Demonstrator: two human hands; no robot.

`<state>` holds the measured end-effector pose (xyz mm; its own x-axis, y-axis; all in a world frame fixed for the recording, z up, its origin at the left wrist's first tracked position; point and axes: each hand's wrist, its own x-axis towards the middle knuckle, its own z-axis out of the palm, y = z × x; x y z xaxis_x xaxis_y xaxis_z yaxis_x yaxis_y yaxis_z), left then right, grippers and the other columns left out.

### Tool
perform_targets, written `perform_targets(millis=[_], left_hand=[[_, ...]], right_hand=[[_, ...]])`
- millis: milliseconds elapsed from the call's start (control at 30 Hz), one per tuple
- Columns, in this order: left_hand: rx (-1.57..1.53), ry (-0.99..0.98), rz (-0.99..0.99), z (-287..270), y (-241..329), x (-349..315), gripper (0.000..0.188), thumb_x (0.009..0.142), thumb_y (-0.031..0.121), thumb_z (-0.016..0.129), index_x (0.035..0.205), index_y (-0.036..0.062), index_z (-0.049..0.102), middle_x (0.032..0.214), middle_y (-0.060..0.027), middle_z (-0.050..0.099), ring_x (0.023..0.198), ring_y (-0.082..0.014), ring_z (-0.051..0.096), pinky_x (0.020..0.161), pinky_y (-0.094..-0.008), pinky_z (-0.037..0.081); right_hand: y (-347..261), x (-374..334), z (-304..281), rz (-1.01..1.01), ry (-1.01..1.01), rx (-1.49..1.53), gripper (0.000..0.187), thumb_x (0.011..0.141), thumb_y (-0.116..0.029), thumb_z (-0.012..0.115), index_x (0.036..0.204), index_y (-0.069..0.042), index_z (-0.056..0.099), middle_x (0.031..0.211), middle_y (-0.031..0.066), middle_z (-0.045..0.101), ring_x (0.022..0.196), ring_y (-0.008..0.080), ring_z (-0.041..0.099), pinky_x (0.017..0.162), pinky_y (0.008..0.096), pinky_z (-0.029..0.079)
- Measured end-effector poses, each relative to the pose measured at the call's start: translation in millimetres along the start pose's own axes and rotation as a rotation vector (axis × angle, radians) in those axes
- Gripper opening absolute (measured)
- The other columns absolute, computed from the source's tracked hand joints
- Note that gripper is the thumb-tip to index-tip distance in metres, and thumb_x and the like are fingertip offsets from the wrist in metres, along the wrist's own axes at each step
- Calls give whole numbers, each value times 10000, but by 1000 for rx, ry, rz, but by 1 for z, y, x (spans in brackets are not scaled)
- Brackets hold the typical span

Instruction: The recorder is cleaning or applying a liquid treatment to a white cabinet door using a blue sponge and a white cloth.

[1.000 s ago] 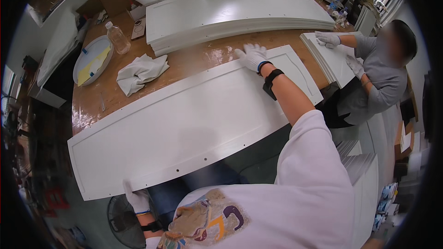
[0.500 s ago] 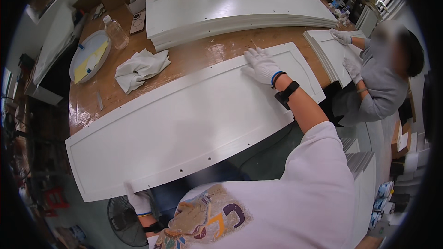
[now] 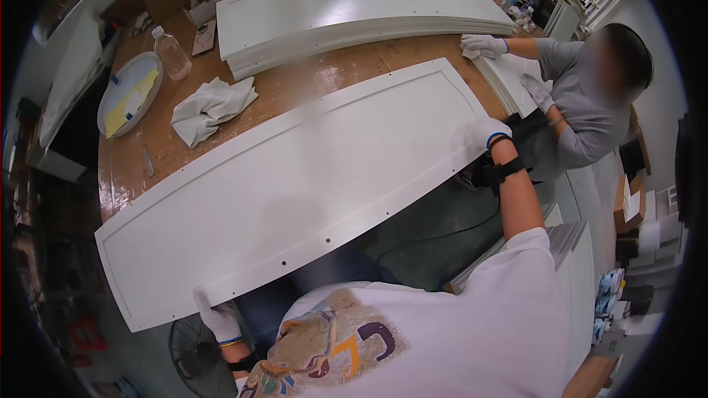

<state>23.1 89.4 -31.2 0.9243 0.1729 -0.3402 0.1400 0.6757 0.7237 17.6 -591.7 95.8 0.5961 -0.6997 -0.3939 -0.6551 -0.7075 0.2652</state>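
Note:
A long white panel (image 3: 243, 199) with a raised border and small holes along its near edge lies slantwise across the table's front and juts out toward me. My left hand (image 3: 219, 320), in a white glove, grips its near left edge with the thumb on top; the fingers underneath are hidden. At the panel's right end, my right hand (image 3: 488, 134), also gloved and slightly blurred, is closed around the near corner. Both wrists carry dark straps.
A stack of white panels (image 3: 354, 7) lies farther back on the brown table (image 3: 324, 77). A white cloth (image 3: 210, 110), a plate (image 3: 110, 99) and a bottle (image 3: 172, 55) are at left. A co-worker (image 3: 590, 103) handles panels at right. A fan (image 3: 195, 357) stands below my left hand.
My right hand has moved from flat on the panel's far right part to its near right corner. The co-worker's hand, with a cloth under it, has moved left to the far end of their panels.

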Motion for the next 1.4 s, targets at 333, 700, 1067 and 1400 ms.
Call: perform_targets(millis=[333,700,1067,1400], left_hand=[[76,-20,48,-15,-4,4,216,942,221,475,1085,65,522,1015,-58,566,946,-182,562,803,-327,471],[47,71,-22,-6,-4,3,212,938,285,487,1005,92,541,878,-32,598,729,-143,585,557,-264,463],[98,-93,-270,1,1,-20,417,937,402,456,1116,29,509,849,-96,599,669,-187,578,565,-313,471],[-17,-343,-590,-5,-11,-10,444,937,400,469,1096,-13,515,896,-132,595,742,-214,603,656,-326,516]], right_hand=[[-59,76,-10,296,238,423,716,849,-565,381,1388,-95,345,1460,141,273,1335,330,267,1080,449,225],[-314,-25,-59,-928,140,115,646,902,-497,337,1386,-68,335,1410,187,343,1310,341,306,1063,445,231],[-464,-133,-136,-1181,277,401,284,810,-276,591,940,-30,653,928,185,640,887,339,603,783,378,472],[-656,-135,-154,-1433,444,547,286,830,-242,539,1003,-43,651,1047,176,621,974,333,582,863,384,453]])
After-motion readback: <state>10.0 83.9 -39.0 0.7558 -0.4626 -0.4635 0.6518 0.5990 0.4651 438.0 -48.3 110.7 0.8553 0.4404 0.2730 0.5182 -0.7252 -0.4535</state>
